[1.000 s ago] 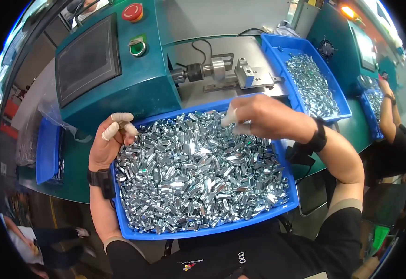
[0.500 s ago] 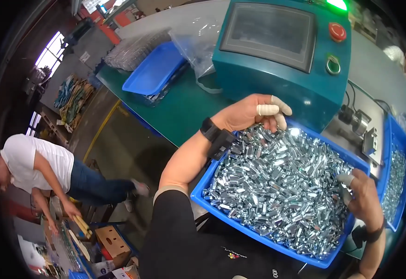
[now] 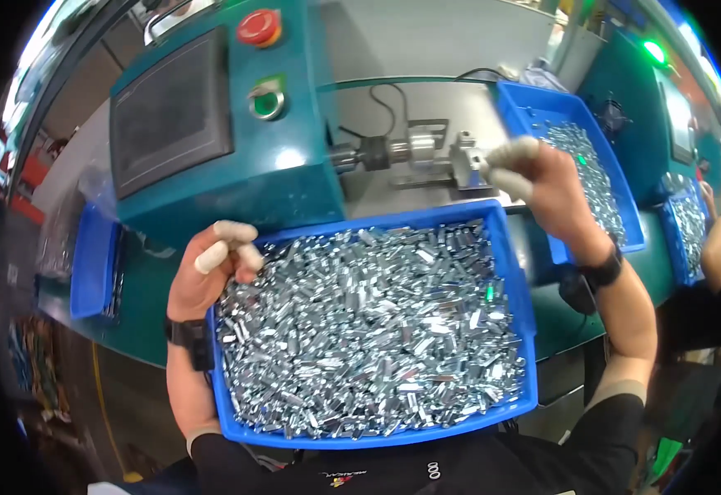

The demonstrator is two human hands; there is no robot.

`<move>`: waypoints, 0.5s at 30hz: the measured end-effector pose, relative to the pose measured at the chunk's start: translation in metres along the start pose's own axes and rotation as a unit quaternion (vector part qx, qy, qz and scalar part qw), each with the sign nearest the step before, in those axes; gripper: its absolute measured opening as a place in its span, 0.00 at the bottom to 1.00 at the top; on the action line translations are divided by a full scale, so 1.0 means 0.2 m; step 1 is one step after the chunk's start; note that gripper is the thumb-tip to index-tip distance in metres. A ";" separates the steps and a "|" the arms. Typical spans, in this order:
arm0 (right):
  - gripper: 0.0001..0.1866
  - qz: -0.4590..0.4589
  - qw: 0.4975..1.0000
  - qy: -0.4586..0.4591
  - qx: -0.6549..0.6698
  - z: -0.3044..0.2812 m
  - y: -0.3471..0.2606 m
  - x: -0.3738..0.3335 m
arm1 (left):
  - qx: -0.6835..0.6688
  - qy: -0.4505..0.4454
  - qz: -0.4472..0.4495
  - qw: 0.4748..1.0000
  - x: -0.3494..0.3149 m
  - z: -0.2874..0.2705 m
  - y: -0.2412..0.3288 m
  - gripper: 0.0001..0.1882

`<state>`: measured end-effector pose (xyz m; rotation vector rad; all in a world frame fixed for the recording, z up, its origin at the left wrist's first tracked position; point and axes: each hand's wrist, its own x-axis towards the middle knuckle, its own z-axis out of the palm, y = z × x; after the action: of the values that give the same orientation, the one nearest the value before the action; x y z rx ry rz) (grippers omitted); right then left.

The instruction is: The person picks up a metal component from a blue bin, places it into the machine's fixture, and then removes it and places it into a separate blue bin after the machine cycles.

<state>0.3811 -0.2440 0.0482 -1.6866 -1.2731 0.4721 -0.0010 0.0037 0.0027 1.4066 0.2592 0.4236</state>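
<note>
A blue tray (image 3: 519, 272) full of small shiny, elongated metal pieces (image 3: 368, 322) is in front of me. My left hand (image 3: 212, 268) is at its upper left corner, over the edge of the pieces. Its fingers, in pale finger cots, are curled together, and what they may hold is hidden. Beyond the tray's far right corner, my right hand (image 3: 550, 186) is beside a small metal fixture block (image 3: 466, 161). Its cot-covered thumb and forefinger are drawn into a pinch at the block. Blur hides anything small between them.
A teal machine (image 3: 286, 173) with a dark screen and red button stands beyond the tray, its shaft and chuck (image 3: 393, 151) pointing at the block. Another blue tray (image 3: 624, 206) of metal pieces lies right. At the far right, another person's arm (image 3: 715, 247) reaches near a smaller tray.
My view has swung right. My right hand has left the pieces in the tray and is now up at the fixture block. The left hand remains at the tray's upper left corner.
</note>
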 end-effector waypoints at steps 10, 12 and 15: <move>0.07 0.066 0.986 0.051 0.142 0.04 0.18 0.20 | 0.003 0.027 -0.010 1.000 0.00 0.00 -0.04 0.25; 0.07 0.061 0.985 0.044 0.155 0.04 0.19 0.20 | 0.008 0.030 -0.010 0.999 -0.01 0.00 -0.04 0.25; 0.08 0.047 0.993 0.047 0.102 0.05 0.18 0.21 | 0.010 0.030 -0.010 0.999 -0.01 0.00 -0.04 0.25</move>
<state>0.4096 -0.2035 0.0221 -1.5814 -1.0436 0.5547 -0.0022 0.0022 -0.0055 1.4121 0.3271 0.4468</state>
